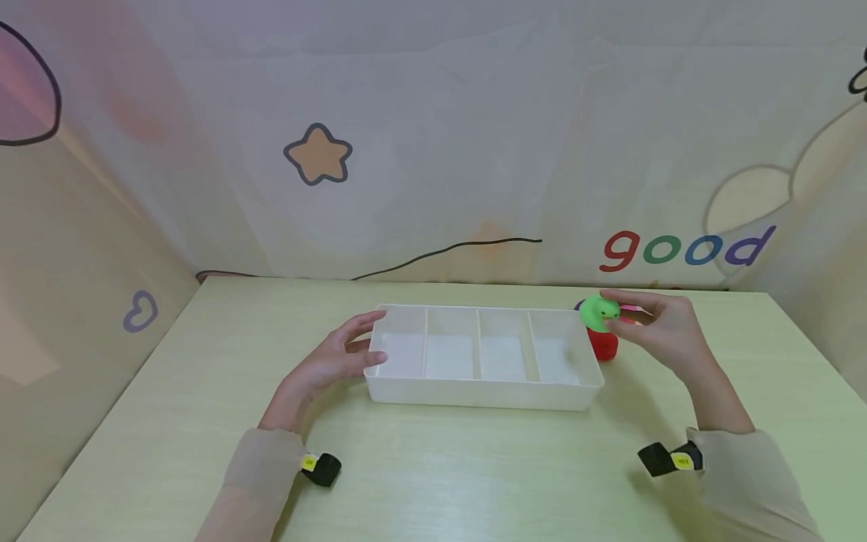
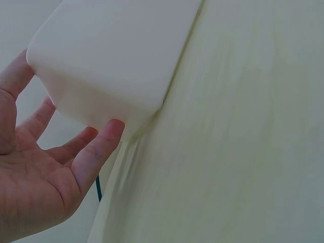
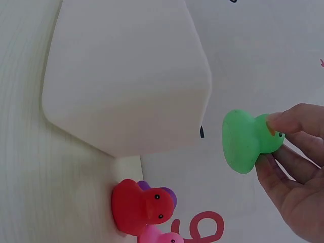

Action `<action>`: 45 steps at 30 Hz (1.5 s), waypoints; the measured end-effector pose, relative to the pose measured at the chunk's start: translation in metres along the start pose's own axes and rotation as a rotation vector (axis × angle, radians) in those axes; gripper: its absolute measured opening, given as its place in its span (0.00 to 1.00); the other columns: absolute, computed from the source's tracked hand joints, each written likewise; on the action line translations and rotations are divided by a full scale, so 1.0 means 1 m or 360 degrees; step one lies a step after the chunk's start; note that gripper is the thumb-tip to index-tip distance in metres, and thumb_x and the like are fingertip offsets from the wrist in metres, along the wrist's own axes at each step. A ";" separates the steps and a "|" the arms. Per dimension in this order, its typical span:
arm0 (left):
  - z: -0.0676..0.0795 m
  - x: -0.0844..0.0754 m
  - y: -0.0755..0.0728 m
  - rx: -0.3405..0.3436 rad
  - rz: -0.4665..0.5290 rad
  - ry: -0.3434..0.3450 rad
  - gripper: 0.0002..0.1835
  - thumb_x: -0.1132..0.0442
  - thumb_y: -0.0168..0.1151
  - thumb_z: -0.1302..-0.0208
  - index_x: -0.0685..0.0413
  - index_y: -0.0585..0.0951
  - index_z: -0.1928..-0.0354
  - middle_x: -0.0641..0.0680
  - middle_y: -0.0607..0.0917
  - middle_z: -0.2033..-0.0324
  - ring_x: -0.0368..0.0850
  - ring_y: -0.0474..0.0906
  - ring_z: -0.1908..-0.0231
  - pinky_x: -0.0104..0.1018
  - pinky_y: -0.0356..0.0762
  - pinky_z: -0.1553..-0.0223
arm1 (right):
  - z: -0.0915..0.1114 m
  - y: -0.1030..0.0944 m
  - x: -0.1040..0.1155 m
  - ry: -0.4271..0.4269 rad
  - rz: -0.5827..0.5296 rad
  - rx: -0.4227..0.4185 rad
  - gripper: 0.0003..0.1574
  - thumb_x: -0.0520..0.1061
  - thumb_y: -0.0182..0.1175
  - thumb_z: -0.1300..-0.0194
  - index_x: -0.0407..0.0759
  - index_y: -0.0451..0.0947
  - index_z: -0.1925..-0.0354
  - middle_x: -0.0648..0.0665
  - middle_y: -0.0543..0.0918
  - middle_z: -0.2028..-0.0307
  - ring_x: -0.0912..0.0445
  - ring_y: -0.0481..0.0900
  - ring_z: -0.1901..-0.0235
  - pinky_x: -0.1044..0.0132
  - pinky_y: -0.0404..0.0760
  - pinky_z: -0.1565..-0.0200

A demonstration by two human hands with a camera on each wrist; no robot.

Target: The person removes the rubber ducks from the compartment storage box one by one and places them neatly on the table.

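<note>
My right hand (image 1: pixel 660 324) pinches a green rubber duck (image 1: pixel 596 311) by its head, raised beside the right end of a white box with four compartments (image 1: pixel 484 395). In the right wrist view the green duck (image 3: pixel 240 142) hangs apart from the box wall (image 3: pixel 136 116). Below it, a red rubber duck (image 3: pixel 136 207) sits on the table, with a pink duck (image 3: pixel 159 235) and a purple duck (image 3: pixel 169 195) partly hidden behind it. My left hand (image 1: pixel 339 354) steadies the box's left end, its thumb and fingers spread along the rim and end wall.
The box stands on a pale wooden table (image 1: pixel 474 474). Behind the table rises a printed backdrop (image 1: pixel 433 165) with a star and coloured letters. Each wrist wears a black strap device, such as the left one (image 1: pixel 327 470).
</note>
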State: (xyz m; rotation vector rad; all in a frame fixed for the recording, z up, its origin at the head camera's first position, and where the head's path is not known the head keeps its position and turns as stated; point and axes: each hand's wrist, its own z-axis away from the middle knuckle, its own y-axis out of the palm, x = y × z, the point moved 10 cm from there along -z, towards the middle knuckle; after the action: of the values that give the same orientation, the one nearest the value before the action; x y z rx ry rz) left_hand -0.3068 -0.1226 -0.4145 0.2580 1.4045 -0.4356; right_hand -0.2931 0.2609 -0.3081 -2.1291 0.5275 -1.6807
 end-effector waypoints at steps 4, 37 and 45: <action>-0.001 0.000 0.000 0.0003 0.0004 -0.0001 0.39 0.60 0.66 0.45 0.37 0.59 0.33 0.53 0.53 0.34 0.54 0.56 0.36 0.48 0.69 0.47 | -0.005 -0.010 -0.026 0.0029 0.0067 -0.0014 0.28 0.42 0.66 0.46 0.35 0.74 0.46 0.66 0.78 0.61 0.73 0.77 0.63 0.78 0.76 0.63; 0.001 -0.001 0.001 0.0003 -0.0021 -0.0003 0.38 0.59 0.66 0.45 0.36 0.59 0.33 0.54 0.52 0.33 0.54 0.54 0.35 0.50 0.67 0.46 | 0.004 -0.034 -0.073 0.0203 0.0252 0.0044 0.30 0.42 0.64 0.44 0.27 0.71 0.47 0.69 0.76 0.65 0.80 0.70 0.66 0.81 0.75 0.65; 0.000 -0.001 0.000 0.0002 -0.0021 -0.0001 0.39 0.59 0.66 0.45 0.37 0.59 0.33 0.54 0.52 0.33 0.55 0.53 0.35 0.49 0.69 0.47 | 0.002 -0.033 -0.080 0.0205 0.0287 0.0080 0.27 0.37 0.64 0.45 0.26 0.71 0.47 0.46 0.82 0.56 0.79 0.72 0.68 0.80 0.75 0.65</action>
State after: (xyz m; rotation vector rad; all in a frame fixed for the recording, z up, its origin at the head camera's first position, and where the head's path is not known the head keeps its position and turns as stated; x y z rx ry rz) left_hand -0.3065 -0.1221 -0.4136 0.2498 1.4059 -0.4472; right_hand -0.3065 0.3299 -0.3581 -1.8863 0.6856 -1.7177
